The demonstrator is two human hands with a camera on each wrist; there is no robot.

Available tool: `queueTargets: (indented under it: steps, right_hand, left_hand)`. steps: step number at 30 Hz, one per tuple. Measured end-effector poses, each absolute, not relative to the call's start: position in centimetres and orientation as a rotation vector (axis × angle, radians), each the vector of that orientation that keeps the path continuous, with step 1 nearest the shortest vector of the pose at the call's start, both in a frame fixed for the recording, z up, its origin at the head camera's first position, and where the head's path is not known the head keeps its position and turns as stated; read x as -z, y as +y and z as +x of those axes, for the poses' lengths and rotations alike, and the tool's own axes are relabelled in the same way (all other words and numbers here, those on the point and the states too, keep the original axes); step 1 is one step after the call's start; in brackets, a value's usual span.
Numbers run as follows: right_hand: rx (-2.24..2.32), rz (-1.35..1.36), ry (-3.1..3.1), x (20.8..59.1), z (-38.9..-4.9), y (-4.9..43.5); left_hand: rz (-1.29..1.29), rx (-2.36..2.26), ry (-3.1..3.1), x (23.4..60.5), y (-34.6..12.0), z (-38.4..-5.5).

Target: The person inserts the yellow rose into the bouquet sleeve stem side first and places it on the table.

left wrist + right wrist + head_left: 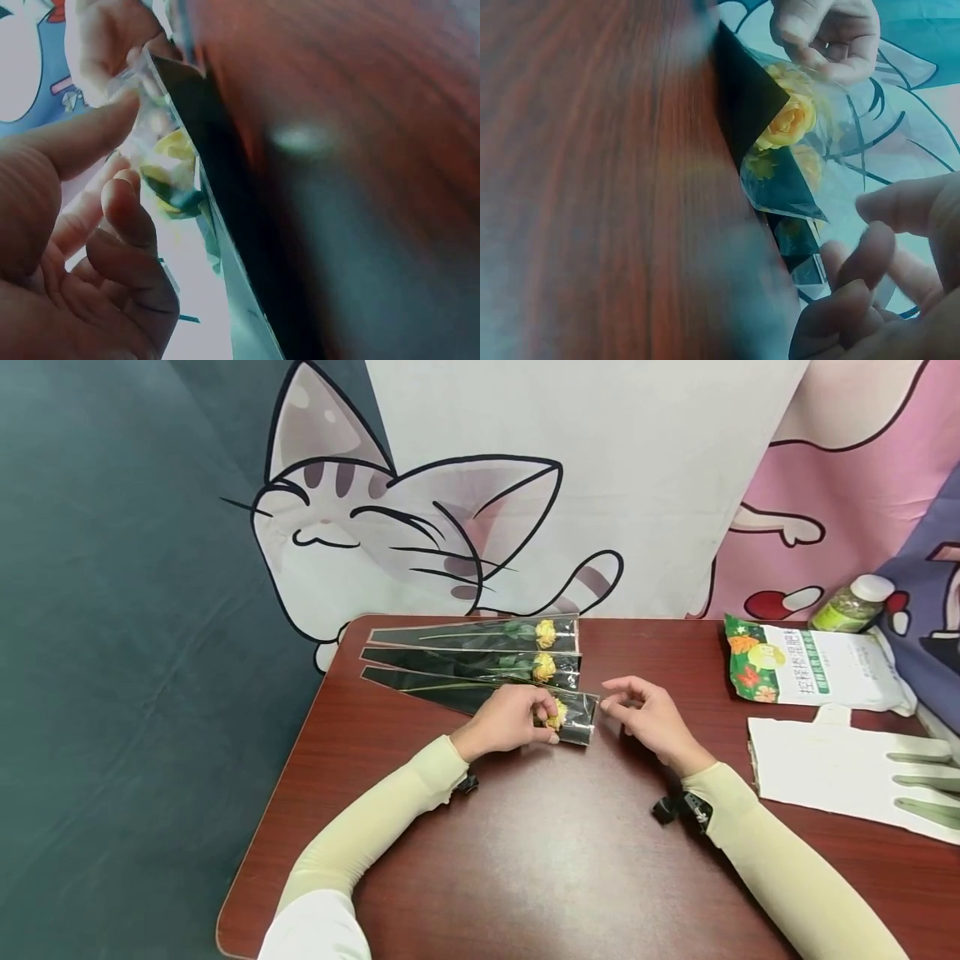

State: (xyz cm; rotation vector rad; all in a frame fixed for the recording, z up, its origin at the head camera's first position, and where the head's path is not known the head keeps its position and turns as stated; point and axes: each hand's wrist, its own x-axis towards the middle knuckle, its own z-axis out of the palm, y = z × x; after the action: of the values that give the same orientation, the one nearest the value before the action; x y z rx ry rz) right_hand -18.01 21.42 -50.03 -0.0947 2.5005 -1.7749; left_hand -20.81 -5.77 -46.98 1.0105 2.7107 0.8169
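Observation:
Three yellow roses in clear-and-black sleeves lie side by side on the table. Over the nearest sleeved rose (557, 713), my left hand (517, 720) rests with relaxed, bent fingers, thumb on the near side and fingertips on the far side. In the left wrist view the thumb (97, 135) reaches the clear film. Just off the sleeve's wide right end is my right hand (651, 717), thumb and fingers apart. The right wrist view shows the rose (789, 120) behind clear film, with the right fingers (870, 251) near the sleeve's corner. Behind lie the middle rose (543, 667) and the far rose (545, 633).
At the right back are a green-and-white packet (817, 668) and a jar (853, 603) with a white lid. A pair of white gloves (832, 760) lies in front of them. A cat-printed cloth (465, 535) hangs behind the brown table (525, 860).

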Motion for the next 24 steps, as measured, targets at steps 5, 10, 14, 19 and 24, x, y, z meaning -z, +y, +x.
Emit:
queueTargets:
  steps: [5,10,14,19,24]
  right_hand:
    - [1.714,-0.137,2.565,50.4,-18.7,20.9]
    - [1.74,-0.136,2.528,50.4,-18.9,20.6]
    - [1.788,-0.139,2.481,50.3,-18.9,20.5]
    - [1.784,-0.128,2.478,50.4,-19.0,20.7]
    - [1.756,-0.133,2.493,50.4,-19.0,20.7]
  left_hand:
    - [1.12,-0.687,2.703,47.3,-5.6,-20.4]
    - [1.126,-0.675,2.752,47.4,-5.6,-20.4]
    - [1.054,-0.771,2.81,47.2,-6.2,-21.2]
    - [1.006,-0.791,2.807,47.1,-7.5,-22.4]
    - [0.934,-0.812,2.775,47.7,-8.2,-23.2]
